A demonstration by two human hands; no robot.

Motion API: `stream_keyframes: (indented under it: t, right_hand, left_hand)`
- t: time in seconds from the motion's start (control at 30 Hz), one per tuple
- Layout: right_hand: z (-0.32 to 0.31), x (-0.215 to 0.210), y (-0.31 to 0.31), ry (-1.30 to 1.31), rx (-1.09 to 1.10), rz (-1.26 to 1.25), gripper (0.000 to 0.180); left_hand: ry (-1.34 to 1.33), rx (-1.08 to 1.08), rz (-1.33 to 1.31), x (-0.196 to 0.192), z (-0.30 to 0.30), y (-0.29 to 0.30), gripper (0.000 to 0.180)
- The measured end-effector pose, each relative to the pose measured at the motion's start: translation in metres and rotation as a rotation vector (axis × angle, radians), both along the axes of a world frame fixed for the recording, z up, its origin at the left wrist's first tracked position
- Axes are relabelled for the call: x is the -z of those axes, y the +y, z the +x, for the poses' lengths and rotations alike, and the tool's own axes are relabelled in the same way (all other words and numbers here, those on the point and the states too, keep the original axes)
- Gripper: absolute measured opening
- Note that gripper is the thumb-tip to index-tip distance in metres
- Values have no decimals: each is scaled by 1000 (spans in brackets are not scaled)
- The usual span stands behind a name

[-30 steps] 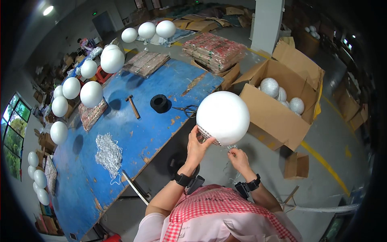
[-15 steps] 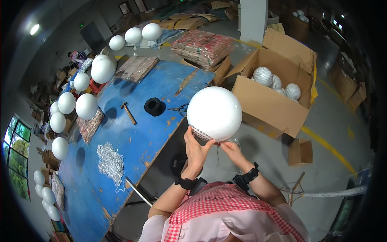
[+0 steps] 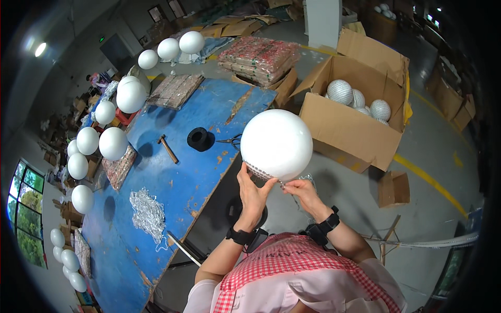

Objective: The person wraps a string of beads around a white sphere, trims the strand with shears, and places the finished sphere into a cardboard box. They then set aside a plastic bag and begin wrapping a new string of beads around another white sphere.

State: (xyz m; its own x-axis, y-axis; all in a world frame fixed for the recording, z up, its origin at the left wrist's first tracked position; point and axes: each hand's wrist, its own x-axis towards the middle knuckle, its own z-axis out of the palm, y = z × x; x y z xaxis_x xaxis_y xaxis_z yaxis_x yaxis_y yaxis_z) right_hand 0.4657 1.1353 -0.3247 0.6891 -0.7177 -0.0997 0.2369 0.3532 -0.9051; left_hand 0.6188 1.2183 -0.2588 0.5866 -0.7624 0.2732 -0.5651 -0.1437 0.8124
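A large glossy white ball (image 3: 276, 141) is held up in front of me, beyond the table's edge. Rows of small silver beads (image 3: 259, 172) run along its lower left side. My left hand (image 3: 252, 195) steadies the ball from below left, its fingers on the beaded rows and its thumb stretched toward the underside. Just right of that thumb, my right hand (image 3: 307, 195) pinches a thin silver bead strand close to the ball's bottom. Part of the strand hangs below and behind the right fingers. The ball's underside is hidden.
On the blue table (image 3: 180, 177) lie a tangled silver bead pile (image 3: 147, 213), a hammer (image 3: 168, 149), a black spool-like object (image 3: 200, 139) and scissors (image 3: 229, 141). Several white balls (image 3: 113, 144) stand along the far left. An open carton (image 3: 349, 128) at right holds silver-covered balls (image 3: 340, 92).
My right hand has shifted slightly right, and its fingertips are a little farther from the left thumb with the strand between them. The ball stays nearly in place while the view moves slightly.
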Motion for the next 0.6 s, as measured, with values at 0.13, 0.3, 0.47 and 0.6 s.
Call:
stream_keyframes:
  t: [0.13, 0.3, 0.47, 0.6]
  right_hand:
    - [-14, -26, 9, 55, 90, -167, 13]
    - [-22, -60, 17, 15, 109, -247, 12]
    - [-13, -52, 20, 326, 276, -599, 13]
    - [-10, -46, 18, 393, 262, -555, 13]
  left_hand:
    - [-37, 3, 3, 9, 8, 1, 102]
    - [227, 3, -29, 1, 11, 1, 103]
    - [335, 37, -76, 0, 12, 1, 99]
    - [377, 20, -100, -4, 11, 3, 83]
